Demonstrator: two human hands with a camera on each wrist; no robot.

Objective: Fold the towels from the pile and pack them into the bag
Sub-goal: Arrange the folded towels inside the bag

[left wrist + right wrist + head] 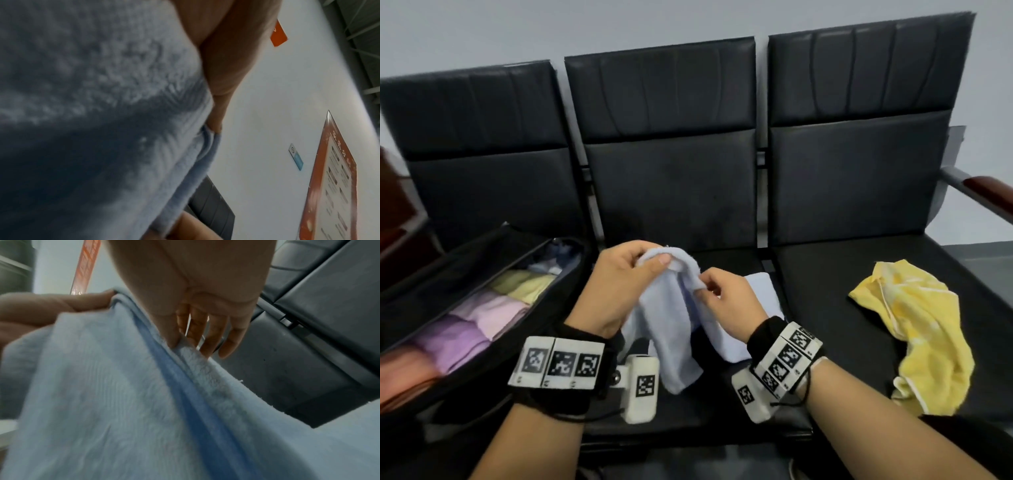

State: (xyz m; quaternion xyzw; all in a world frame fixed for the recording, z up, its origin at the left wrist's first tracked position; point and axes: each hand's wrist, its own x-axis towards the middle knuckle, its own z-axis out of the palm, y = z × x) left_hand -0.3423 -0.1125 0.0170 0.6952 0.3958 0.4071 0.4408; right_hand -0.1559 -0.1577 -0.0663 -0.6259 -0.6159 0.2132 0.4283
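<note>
**Pale blue terry towel held over the middle seat**

Both hands lift a fluffy pale blue towel [667, 318] above the smooth black padded bench [835, 284]. The left hand [616, 287] curls its fingers round the bunched top fold; the right hand [729, 301] pinches a hemmed edge beside it, fingers clamped together. The cloth hangs in soft drapes. An open black bag [465, 260] on the left seat holds neat folded towels. A crumpled yellow towel [914, 335] lies on the right seat.

Three black padded seats [681, 192], one open black fabric bag [421, 284] showing four folded towels, one held light-blue terry towel [671, 318], one folded light-blue towel [760, 284], one crumpled yellow towel [924, 329], two hands.
</note>
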